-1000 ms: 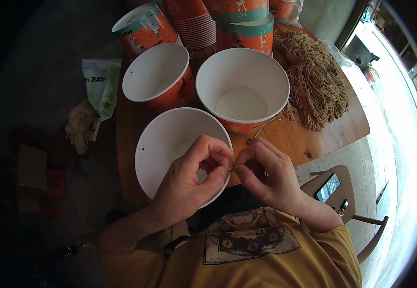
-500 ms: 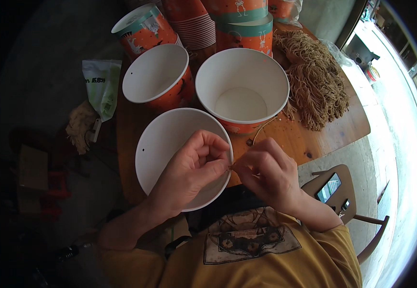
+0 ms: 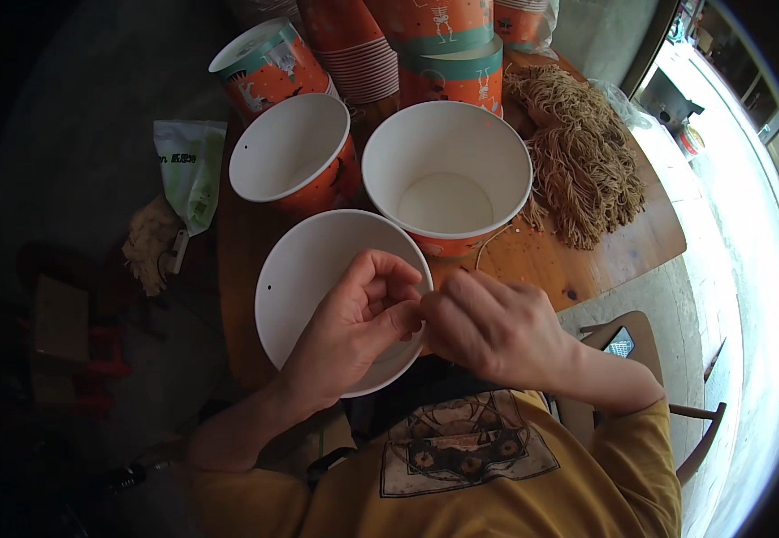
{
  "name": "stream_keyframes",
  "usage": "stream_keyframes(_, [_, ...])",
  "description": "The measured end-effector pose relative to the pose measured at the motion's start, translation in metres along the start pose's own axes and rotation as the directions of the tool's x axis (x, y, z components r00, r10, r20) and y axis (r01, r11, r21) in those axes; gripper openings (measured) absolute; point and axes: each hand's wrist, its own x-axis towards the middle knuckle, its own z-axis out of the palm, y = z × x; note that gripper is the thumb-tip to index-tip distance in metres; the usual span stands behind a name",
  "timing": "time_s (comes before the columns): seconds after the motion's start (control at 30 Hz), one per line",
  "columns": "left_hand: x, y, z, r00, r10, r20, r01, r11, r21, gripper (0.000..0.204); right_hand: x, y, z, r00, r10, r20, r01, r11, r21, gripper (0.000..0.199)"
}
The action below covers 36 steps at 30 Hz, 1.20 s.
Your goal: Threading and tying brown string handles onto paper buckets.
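A white-lined paper bucket with a small hole in its left wall stands nearest to me, mouth up and tilted. At its right rim my two hands meet. My left hand reaches over the mouth, fingers curled and thumb and fingertip pressed together. My right hand is closed in a pinch against the left fingertips, its back hiding what lies between them. A thin tan cord runs over the table toward my right hand's knuckles. Beyond stand two more such buckets, one right of centre and one leaning at left.
A heap of tan cords lies at the wooden table's right. Stacked orange buckets fill the back. A white-and-green plastic bag is at the left edge. A chair with a phone stands at right.
My right hand has turned over so its back faces up, and its forearm has swung up and outward. My left hand stays at the near bucket's rim. The view has shifted slightly.
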Motion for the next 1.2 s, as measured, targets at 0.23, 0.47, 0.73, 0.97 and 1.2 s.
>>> stream_keyframes(0.23, [0.000,0.001,0.000,1.000,-0.023,0.006,0.023,1.000,-0.003,0.021,-0.009,0.002,0.012,0.769,0.527,0.362,-0.581,0.339,0.740,0.012])
stream_keyframes(0.47, [0.001,0.003,-0.003,0.998,-0.061,0.013,0.062,0.997,-0.036,0.017,-0.024,-0.009,0.015,0.625,0.663,0.412,-0.571,0.028,0.821,0.010])
stream_keyframes(0.73, [0.000,0.002,-0.001,1.000,-0.010,0.003,0.010,1.000,0.018,0.018,-0.019,-0.010,0.011,0.755,0.594,0.277,-0.577,0.402,0.711,0.012])
stream_keyframes(0.97, [0.002,0.005,-0.004,0.998,-0.061,-0.005,0.061,0.998,0.003,0.018,-0.020,-0.010,0.018,0.795,0.594,0.121,-0.480,0.495,0.724,0.013])
stream_keyframes(1.2, [0.003,0.004,-0.002,0.997,-0.079,-0.010,0.078,0.995,-0.058,0.019,-0.017,-0.002,0.002,0.992,0.128,-0.022,-0.127,0.991,0.035,0.024])
